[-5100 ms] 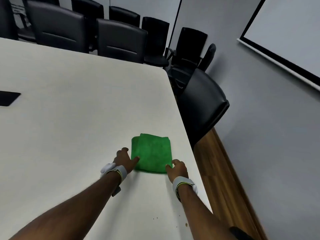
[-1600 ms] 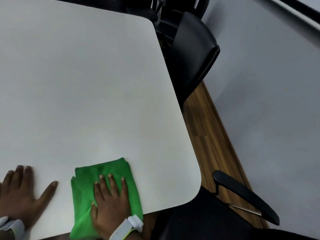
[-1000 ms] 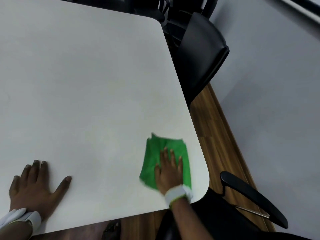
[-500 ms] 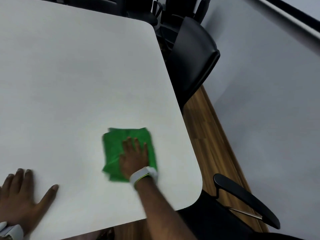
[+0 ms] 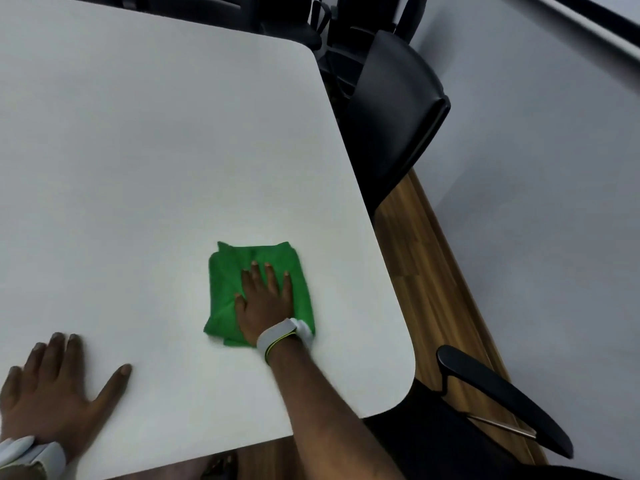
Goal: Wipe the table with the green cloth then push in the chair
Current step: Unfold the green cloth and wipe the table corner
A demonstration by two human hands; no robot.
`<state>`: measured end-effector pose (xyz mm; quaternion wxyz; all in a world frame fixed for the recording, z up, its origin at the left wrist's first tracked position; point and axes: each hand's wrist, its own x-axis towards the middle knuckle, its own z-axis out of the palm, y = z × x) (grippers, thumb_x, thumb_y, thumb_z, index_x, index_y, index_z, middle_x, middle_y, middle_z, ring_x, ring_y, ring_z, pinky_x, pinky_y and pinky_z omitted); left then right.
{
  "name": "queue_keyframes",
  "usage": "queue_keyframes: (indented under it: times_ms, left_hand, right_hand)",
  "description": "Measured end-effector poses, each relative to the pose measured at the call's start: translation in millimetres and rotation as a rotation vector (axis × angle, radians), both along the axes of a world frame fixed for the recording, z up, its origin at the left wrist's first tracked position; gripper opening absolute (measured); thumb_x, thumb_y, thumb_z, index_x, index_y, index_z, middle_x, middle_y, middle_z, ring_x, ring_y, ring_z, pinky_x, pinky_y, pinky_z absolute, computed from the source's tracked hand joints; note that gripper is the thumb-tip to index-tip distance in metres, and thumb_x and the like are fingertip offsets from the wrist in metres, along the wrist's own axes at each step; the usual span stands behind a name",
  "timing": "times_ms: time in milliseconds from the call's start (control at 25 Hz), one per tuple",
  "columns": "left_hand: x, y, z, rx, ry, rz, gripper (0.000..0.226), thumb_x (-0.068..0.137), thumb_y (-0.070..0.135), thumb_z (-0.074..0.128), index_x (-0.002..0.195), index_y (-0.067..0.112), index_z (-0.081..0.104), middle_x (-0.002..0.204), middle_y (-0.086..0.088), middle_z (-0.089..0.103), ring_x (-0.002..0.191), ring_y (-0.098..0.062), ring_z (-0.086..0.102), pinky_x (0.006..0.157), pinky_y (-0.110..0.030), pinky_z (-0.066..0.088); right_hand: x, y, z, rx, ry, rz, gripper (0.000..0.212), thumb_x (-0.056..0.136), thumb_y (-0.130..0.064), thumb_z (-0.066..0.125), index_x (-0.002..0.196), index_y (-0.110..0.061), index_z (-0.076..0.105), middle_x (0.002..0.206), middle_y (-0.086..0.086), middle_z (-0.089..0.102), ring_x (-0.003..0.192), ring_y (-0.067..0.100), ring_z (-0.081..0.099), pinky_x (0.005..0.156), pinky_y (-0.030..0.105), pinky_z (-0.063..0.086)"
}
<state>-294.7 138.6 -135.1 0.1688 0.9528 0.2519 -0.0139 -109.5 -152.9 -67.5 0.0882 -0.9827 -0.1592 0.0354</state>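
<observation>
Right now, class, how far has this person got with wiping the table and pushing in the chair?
Done: the green cloth is folded and on the white table.

In hand: the right hand presses flat on the cloth near the table's near right corner, mid-wipe; the left hand rests on the tabletop.

Left: the chair at that corner stands out from the table, not yet pushed in.

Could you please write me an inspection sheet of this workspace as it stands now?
Surface: white table, bare apart from cloth and hands.
Job's things: green cloth lies folded near the table's right edge; armchair at the near corner, not pushed in.
Clutter: nothing seen.
Grip: right hand flat on the cloth; left hand flat on the table, empty.
Cables: nothing seen.
Surroundings: black chair, wooden floor, grey wall.
</observation>
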Motion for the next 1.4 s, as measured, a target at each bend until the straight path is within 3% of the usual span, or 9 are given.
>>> queue_keyframes:
  times_ms: [160,320,400,680,800,1000,1160,1320,1400]
  left_hand:
    - [-4,-1,-15,-0.216,-0.104,0.125,0.120,0.074,0.092,0.044,0.163,0.015,0.025,0.177,-0.005,0.016,0.164,-0.032,0.018,0.131,-0.057,0.018]
    - [-1,2,-2,-0.075,-0.058,0.044,0.113,0.078,0.088,0.041,0.159,0.010,0.029,0.172,-0.016,0.024,0.159,-0.040,0.024,0.128,-0.060,0.022]
    - [1,0,9,0.040,-0.025,0.006,0.111,0.080,0.086,0.038,0.155,0.005,0.033,0.167,-0.023,0.031,0.153,-0.046,0.027,0.126,-0.061,0.024]
    - [-2,-12,35,0.147,0.079,-0.022,0.113,0.081,0.088,0.027,0.155,0.003,0.038,0.165,-0.023,0.039,0.152,-0.046,0.033,0.123,-0.061,0.024]
    - [5,-42,70,0.105,0.032,0.018,0.116,0.084,0.086,0.020,0.155,-0.003,0.040,0.162,-0.024,0.045,0.149,-0.047,0.042,0.118,-0.062,0.032]
    - [19,-194,106,-0.313,-0.001,-0.142,0.102,0.076,0.087,0.038,0.151,0.018,0.043,0.147,-0.014,0.056,0.126,-0.038,0.065,0.100,-0.050,0.054]
    - [32,-250,103,-0.590,0.114,-0.097,0.105,0.075,0.073,0.068,0.154,0.021,0.023,0.152,-0.011,0.047,0.125,-0.036,0.067,0.098,-0.040,0.052]
    - [37,-258,103,-0.641,0.184,-0.154,0.093,0.080,0.050,0.076,0.153,0.020,0.028,0.136,-0.009,0.066,0.122,-0.030,0.069,0.099,-0.036,0.052]
    - [49,-254,114,-0.643,0.135,-0.167,0.082,0.085,0.043,0.073,0.153,0.021,0.033,0.132,-0.008,0.070,0.118,-0.029,0.071,0.097,-0.037,0.053]
  right_hand:
    - [-116,-40,5,0.063,0.012,0.157,0.058,0.095,-0.038,0.038,0.149,-0.020,0.027,0.162,0.000,0.020,0.148,0.024,0.004,0.116,0.057,0.002]
    - [-73,-153,-7,-0.051,-0.048,-0.186,0.062,0.089,-0.042,0.033,0.147,-0.023,0.035,0.159,-0.003,0.023,0.146,0.026,0.022,0.113,0.058,0.011]
    - [-64,-190,-9,-0.044,-0.005,-0.313,0.065,0.089,-0.044,0.023,0.150,-0.022,0.031,0.159,-0.006,0.015,0.147,0.023,0.015,0.115,0.058,0.009]
    - [-139,-80,4,0.053,0.008,-0.144,0.063,0.089,-0.045,0.042,0.147,-0.020,0.038,0.158,0.000,0.030,0.147,0.026,0.016,0.112,0.060,0.014]
    - [-127,-82,20,0.164,-0.052,-0.270,0.071,0.094,-0.061,0.034,0.146,-0.013,0.037,0.154,0.007,0.038,0.144,0.030,0.025,0.112,0.054,0.017]
    - [-138,-171,34,0.297,-0.040,-0.653,0.045,0.085,-0.041,0.066,0.121,-0.015,0.059,0.115,0.010,0.064,0.104,0.034,0.060,0.078,0.045,0.052]
    - [-150,-174,27,0.345,0.216,-0.601,0.037,0.084,-0.036,0.071,0.116,-0.022,0.060,0.102,0.000,0.063,0.093,0.020,0.064,0.072,0.035,0.051]
    - [-151,-158,17,0.370,0.120,-0.505,0.053,0.055,-0.011,0.091,0.090,-0.033,0.058,0.076,0.002,0.065,0.055,0.019,0.063,0.044,0.023,0.045]
    - [-133,-151,26,0.394,0.039,-0.499,0.047,0.056,-0.006,0.091,0.087,-0.029,0.065,0.077,0.003,0.066,0.053,0.021,0.063,0.043,0.023,0.044]
